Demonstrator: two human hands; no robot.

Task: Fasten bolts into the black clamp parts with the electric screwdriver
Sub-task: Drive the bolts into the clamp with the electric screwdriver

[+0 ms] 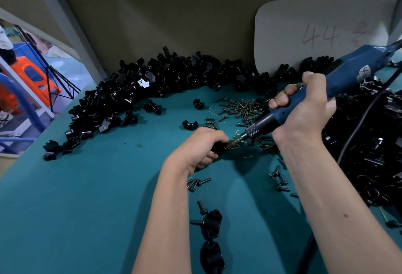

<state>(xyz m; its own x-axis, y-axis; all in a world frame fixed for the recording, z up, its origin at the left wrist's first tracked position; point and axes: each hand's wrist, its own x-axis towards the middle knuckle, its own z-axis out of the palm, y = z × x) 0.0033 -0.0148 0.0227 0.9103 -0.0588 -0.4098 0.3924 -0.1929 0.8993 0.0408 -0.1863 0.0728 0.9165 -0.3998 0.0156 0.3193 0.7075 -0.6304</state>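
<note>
Black clamp gripped by left hand; right hand grasps screwdriver, driving 1 bolt. Next likely: seat it fully.

I see a bench covered with teal cloth. Behind it stands a plain beige wall, and a pale board with red handwriting leans on it at far right. At far left, an orange plastic stool stands on a blue floor.
</note>
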